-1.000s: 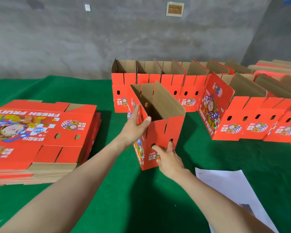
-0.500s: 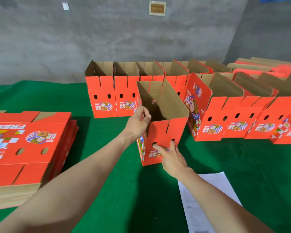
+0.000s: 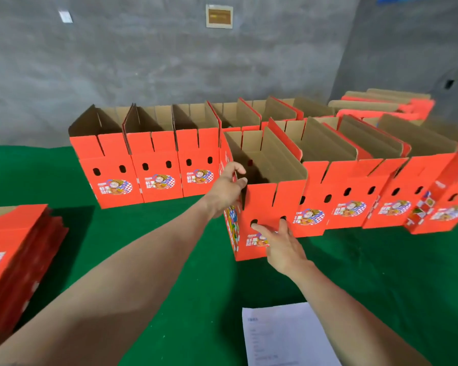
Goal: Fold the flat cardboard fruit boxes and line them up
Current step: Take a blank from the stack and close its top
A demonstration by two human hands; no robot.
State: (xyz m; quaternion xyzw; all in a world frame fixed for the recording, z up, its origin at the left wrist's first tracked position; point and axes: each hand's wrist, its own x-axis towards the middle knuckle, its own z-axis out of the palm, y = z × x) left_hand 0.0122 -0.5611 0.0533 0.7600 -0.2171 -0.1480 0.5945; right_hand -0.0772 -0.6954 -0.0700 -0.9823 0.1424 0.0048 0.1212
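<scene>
Fruit box point(image 3: 265, 204) upright beside box row point(image 3: 354, 180)

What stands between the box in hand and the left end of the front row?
Nothing visible. The held box, gripped by the left hand and pressed by the right hand, shows no gap to the row's end box; it only sits forward of it.
</scene>
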